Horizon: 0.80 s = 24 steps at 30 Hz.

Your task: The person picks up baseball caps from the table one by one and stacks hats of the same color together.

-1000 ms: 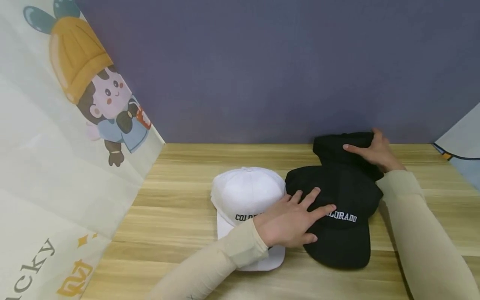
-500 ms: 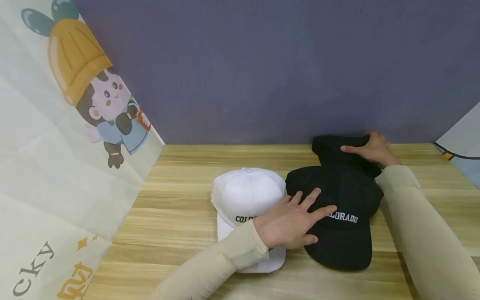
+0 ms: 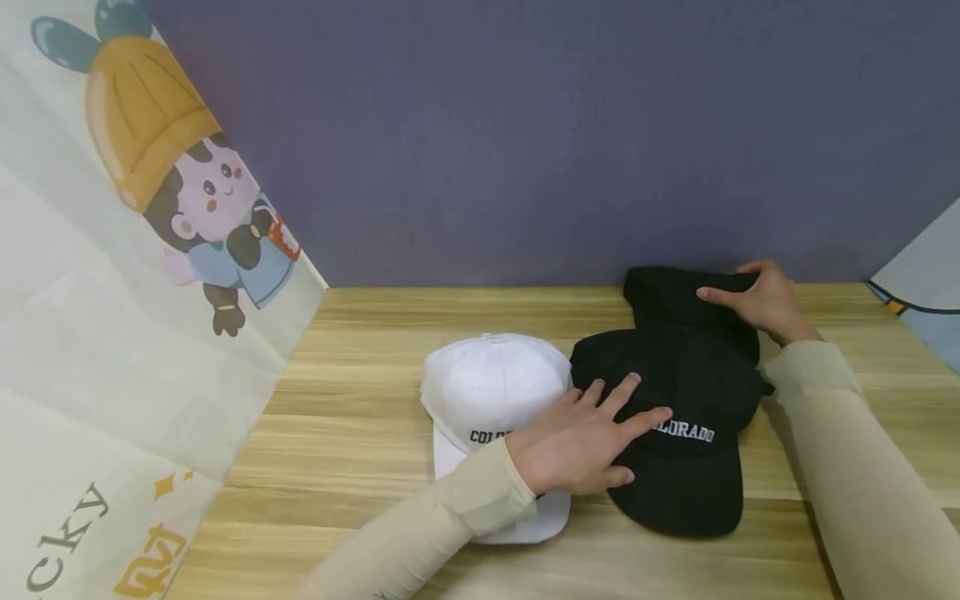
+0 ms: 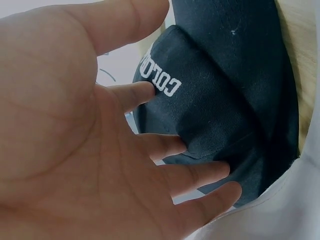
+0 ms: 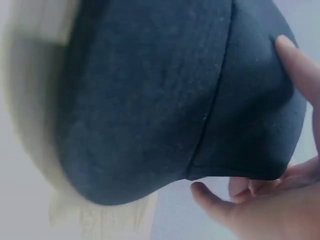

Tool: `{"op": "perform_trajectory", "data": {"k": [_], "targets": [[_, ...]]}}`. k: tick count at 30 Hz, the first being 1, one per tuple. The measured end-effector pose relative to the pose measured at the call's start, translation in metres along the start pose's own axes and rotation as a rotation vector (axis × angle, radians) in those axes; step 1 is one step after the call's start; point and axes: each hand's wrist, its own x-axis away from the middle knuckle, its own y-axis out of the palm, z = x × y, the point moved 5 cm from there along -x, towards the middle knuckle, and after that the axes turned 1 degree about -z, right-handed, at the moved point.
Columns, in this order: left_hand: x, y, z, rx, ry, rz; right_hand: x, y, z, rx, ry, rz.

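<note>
A black cap point(image 3: 667, 492) with white "COLORADO" lettering lies with its brim toward me. My left hand point(image 3: 573, 442) rests on its crown, fingers spread and fairly straight; the left wrist view has the fingertips at the lettering and crown panels point(image 4: 210, 105). Just behind, a second black cap point(image 3: 660, 292) stands near the back wall, partly hidden by the front one. My right hand point(image 3: 768, 304) grips its right end, thumb on the near side and fingers behind. In the right wrist view this cap point(image 5: 150, 100) fills most of the picture, the hand point(image 5: 280, 200) at its edge.
A white cap point(image 3: 495, 375) with dark lettering sits left of the black one, partly under my left forearm. The wooden tabletop point(image 3: 337, 400) ends at a dark upright panel point(image 3: 525, 150). A printed cloth point(image 3: 112, 333) hangs on the left.
My right hand has shifted slightly rightward with the rear black cap, whose right side looks turned. The left hand, the front black cap and the white cap keep their places.
</note>
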Motion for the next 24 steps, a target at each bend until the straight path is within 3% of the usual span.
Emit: {"op": "perform_trajectory", "data": {"k": [6,16,24], "targets": [[0.007,0.001,0.003,-0.001,0.014,-0.001,0.022,-0.010,-0.001,-0.070,-0.005,0.097],[0.020,0.004,0.005,-0.001,0.023,0.004,0.047,-0.027,-0.017,-0.269,0.096,0.207],[0.032,0.004,0.008,-0.020,0.042,0.027,0.068,-0.038,-0.030,-0.313,0.144,0.282]]}}
